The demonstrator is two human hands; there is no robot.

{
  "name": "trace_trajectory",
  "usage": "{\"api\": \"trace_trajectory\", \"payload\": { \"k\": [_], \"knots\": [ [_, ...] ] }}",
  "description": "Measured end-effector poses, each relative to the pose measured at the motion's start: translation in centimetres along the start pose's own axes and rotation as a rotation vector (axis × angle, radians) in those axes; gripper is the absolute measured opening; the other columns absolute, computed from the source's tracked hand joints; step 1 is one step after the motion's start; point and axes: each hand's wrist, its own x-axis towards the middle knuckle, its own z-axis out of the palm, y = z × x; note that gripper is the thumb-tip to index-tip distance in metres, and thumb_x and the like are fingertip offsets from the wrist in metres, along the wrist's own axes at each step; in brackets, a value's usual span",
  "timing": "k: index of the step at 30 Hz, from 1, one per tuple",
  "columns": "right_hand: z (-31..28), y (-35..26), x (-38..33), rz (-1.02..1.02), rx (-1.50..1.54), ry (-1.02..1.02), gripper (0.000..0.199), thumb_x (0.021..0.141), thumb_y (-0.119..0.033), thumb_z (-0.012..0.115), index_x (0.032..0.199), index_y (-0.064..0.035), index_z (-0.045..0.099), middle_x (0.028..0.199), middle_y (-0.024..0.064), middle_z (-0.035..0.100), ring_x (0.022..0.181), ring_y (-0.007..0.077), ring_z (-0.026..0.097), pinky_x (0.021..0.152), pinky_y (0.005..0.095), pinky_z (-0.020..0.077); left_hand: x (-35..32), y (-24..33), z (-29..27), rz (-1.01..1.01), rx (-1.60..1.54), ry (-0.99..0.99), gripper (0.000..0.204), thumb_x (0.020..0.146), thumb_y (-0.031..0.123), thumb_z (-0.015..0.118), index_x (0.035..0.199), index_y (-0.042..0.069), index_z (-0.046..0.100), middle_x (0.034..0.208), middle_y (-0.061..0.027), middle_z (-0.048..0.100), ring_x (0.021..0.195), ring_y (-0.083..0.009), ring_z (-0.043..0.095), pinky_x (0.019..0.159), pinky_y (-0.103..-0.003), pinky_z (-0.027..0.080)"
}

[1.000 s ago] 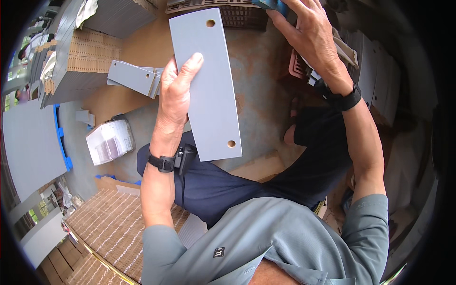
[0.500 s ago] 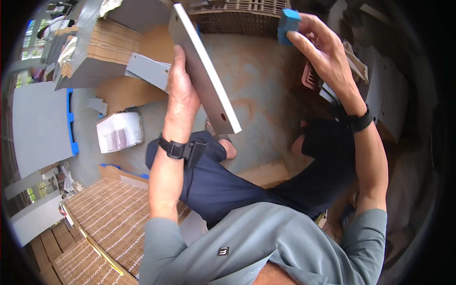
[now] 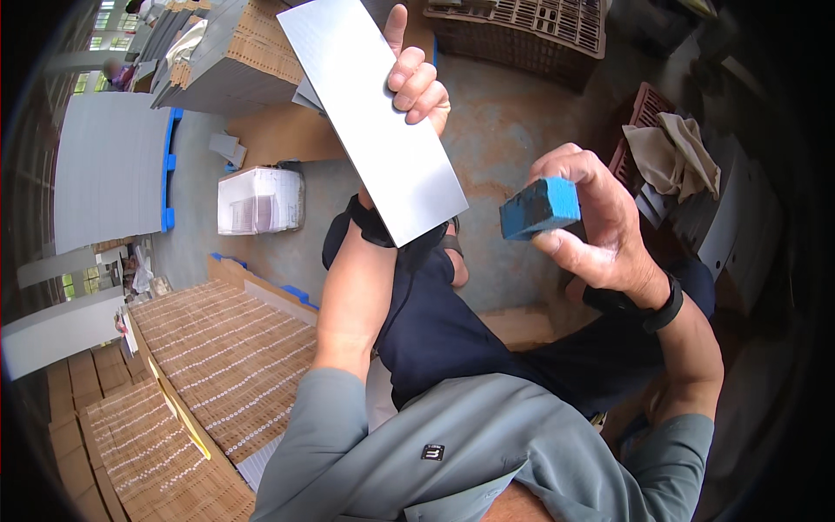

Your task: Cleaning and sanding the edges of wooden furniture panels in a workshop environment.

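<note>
A flat, pale grey rectangular board [image 3: 374, 122] is held up at a slant by my left hand [image 3: 417, 85]. Its broad plain face shows; my fingers curl over the far right edge, and the palm is hidden behind it. To the right, my right hand [image 3: 600, 222] pinches a small blue block [image 3: 541, 209] between thumb and fingers. The block has a worn, darker patch on its side. It is apart from the board, with a gap between them.
A brown plastic crate [image 3: 522, 35] stands at the far side. Stacked boards [image 3: 252, 52] rise at the far left, near a white wrapped box [image 3: 259, 202]. A beige cloth [image 3: 674, 157] lies over a reddish crate [image 3: 644, 113] at right. Rows of stacked brown pieces [image 3: 226, 357] fill the near left.
The board has turned from nearly edge-on to showing its broad face. My right hand has come down and nearer with the blue block. The whole view has shifted somewhat.
</note>
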Motion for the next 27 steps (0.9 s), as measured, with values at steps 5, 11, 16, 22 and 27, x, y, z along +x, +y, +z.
{"api": "trace_trajectory", "payload": {
  "k": [5,11,16,22,27],
  "knots": [
    [0.5,0.5,0.2,-0.048,-0.067,0.091,0.035,0.076,-0.007,0.072,0.109,-0.002,0.059,0.107,0.0111,0.064,0.097,0.0232,0.063,0.09,0.0359,0.051,0.6,0.7,-0.3,-0.031,0.027,-0.117,0.077,0.096,0.046,0.067,0.151,-0.002,0.044,0.075,-0.0044,0.055,0.056,-0.0126,0.05,0.05,-0.026,0.045],
    [0.6,0.6,0.7,-0.054,-0.07,0.079,0.037,0.075,-0.007,0.072,0.109,-0.0014,0.058,0.106,0.0122,0.066,0.094,0.0257,0.065,0.087,0.0364,0.0524,1.0,1.2,-0.7,-0.092,-0.005,-0.255,0.072,0.102,0.041,0.062,0.158,0.005,0.036,0.082,-0.0049,0.057,0.063,-0.014,0.05,0.056,-0.029,0.05],
    [-0.6,0.6,0.6,-0.163,-0.188,0.069,0.04,0.078,-0.007,0.073,0.114,-0.0024,0.056,0.105,0.0161,0.065,0.094,0.0259,0.066,0.083,0.0368,0.0536,0.7,-0.6,-0.7,-0.142,-0.058,-0.286,0.067,0.108,0.047,0.046,0.158,0.004,0.034,0.078,-0.0057,0.052,0.06,-0.0161,0.05,0.054,-0.03,0.046],
    [-2.7,0.3,2.0,-0.206,-0.134,0.349,0.042,0.086,0.003,0.065,0.126,0.0017,0.051,0.115,0.013,0.06,0.106,0.0221,0.062,0.095,0.0354,0.05,-0.6,-3.0,0.1,-0.295,-0.115,-0.26,0.046,0.107,0.04,0.05,0.127,-0.001,0.053,0.076,-0.0057,0.052,0.056,-0.015,0.049,0.049,-0.032,0.046],
    [-5.0,0.2,3.0,-0.229,-0.189,0.488,0.047,0.093,0.002,0.067,0.137,0.0038,0.05,0.126,0.0131,0.061,0.115,0.0208,0.06,0.103,0.0347,0.0461,-2.6,-6.7,2.7,-0.44,-0.103,-0.096,0.04,0.106,0.04,0.053,0.11,0.0,0.053,0.069,-0.0033,0.049,0.05,-0.0133,0.046,0.043,-0.028,0.042]
  ]
}}
